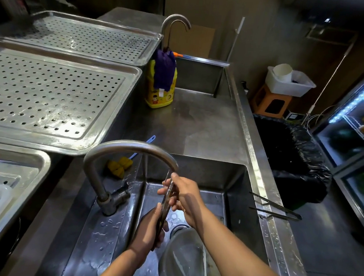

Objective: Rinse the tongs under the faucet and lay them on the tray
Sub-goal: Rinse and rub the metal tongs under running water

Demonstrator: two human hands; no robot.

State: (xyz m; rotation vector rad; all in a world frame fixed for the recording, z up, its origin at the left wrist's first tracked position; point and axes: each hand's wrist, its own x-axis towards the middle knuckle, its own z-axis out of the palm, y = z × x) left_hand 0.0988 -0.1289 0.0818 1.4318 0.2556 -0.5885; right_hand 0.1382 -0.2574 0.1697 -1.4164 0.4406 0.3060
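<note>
The steel sink basin [234,185] lies directly under the gooseneck faucet [130,147], which arches from its base at the basin's left rim out over the water-beaded metal; left of and beyond the faucet sits a broad perforated tray [49,97], wet and bare, with a second perforated tray [86,36] farther back behind it; well to the right of the faucet, off the counter, stands a bin with a black liner [295,155]; below and right of the faucet a clear glass bowl [180,259] rests in the basin; beyond the faucet a yellow detergent bottle [159,97] stands upright on the counter with a purple cloth draped over it; the right hand [185,199] pinches the upper part of the tongs [165,204] just under the faucet's spout; the left hand [150,229] has its fingers curled round their lower part; the tongs are closed together, long axis near upright and slightly tilted, top end pointing up at the spout, bottom end down into the basin; a spare pair of tongs [278,208] lies across the basin's right rim, right of the faucet; a yellow sponge brush [120,165] lies just behind the faucet.
</note>
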